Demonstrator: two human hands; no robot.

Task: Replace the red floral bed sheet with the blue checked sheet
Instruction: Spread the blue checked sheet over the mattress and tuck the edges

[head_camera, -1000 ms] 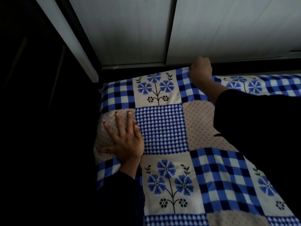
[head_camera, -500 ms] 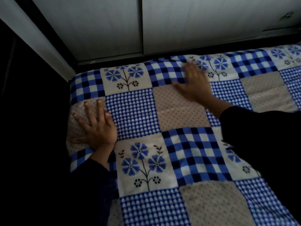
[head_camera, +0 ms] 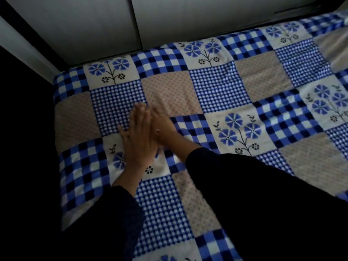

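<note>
R hand (head_camera: pixel 162 129) pulled in — against L hand (head_camera: pixel 139 142)

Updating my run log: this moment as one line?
blue checked sheet: spread out | left hand: flat, overlapping right hand | right hand: flat on sheet | holding: nothing

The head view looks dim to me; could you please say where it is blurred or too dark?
Head view: the left hand and right hand are motion-blurred at the fingers; the blue checked sheet is lit and legible; the frame's left side falls into black shadow.
</note>
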